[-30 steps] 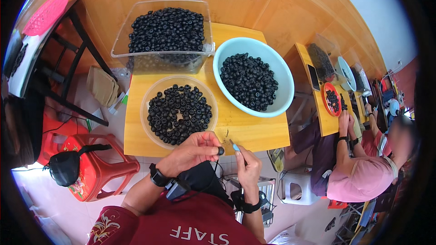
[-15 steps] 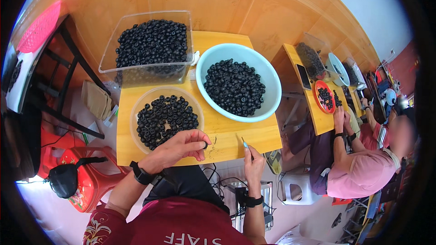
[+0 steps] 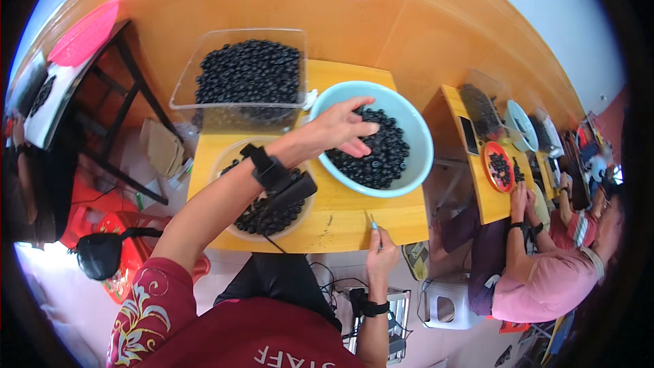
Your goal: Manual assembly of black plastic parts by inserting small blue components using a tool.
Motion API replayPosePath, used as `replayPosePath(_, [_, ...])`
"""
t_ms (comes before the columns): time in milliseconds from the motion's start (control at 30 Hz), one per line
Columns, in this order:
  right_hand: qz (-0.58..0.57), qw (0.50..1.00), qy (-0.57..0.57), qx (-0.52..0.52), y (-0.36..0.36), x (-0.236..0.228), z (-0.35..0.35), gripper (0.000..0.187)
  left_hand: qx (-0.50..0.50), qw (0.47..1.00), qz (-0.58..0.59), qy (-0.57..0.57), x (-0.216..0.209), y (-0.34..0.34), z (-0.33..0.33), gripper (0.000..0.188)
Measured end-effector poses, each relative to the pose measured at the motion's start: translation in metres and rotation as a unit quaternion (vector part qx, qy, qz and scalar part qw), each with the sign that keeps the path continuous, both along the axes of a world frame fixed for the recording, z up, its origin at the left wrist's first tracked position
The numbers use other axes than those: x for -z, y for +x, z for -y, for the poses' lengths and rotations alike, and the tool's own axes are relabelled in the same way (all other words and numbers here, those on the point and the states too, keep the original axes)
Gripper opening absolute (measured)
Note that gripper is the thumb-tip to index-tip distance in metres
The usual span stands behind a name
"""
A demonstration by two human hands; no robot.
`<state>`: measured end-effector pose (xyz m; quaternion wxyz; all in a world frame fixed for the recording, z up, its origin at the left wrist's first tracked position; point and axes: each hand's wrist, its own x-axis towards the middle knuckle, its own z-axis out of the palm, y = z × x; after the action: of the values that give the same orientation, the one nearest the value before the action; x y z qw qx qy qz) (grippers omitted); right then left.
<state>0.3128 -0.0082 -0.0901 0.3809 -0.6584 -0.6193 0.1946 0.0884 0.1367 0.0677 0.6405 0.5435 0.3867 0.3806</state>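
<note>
My left hand (image 3: 344, 129) hovers over the light-blue basin (image 3: 424, 160), fingers spread and no piece visible in them. Below it lies a heap of small round black pieces with holes, like beads (image 3: 387, 158). Beneath my left forearm is a round clear bowl (image 3: 216, 170), partly covered, with more black pieces (image 3: 276, 217) inside. Near the table's front edge, my right hand (image 3: 383, 259) grips a thin pointed tool (image 3: 375, 225) with a blue handle, its tip upward.
At the back left stands a clear rectangular box (image 3: 238, 119) full of black pieces on the yellow table (image 3: 340, 228). Left of me are a red stool (image 3: 129, 249) and a dark-framed table (image 3: 129, 61). To the right, a co-worker in pink (image 3: 545, 286) sits at another table.
My left hand has gone from the table's front edge up and right to above the blue basin; the black piece at its fingertips is no longer seen there. My right hand keeps the tool.
</note>
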Motion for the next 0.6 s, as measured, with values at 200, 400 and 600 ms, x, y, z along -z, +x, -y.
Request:
replayPosePath(200, [0.028, 0.999, 0.011, 0.041, 0.001, 0.006, -0.003, 0.026, 0.017, 0.996, -0.080, -0.046, 0.007, -0.063, 0.046, 0.045])
replayPosePath(400, [0.049, 0.998, 0.016, 0.036, 0.000, 0.004, -0.002, 0.025, -0.081, 0.984, -0.141, -0.072, 0.097, -0.117, 0.092, 0.021])
replayPosePath(600, [0.068, 0.996, -0.003, 0.051, -0.003, 0.001, 0.001, 0.025, -0.090, 0.903, -0.373, 0.193, 0.130, -0.088, 0.091, 0.021])
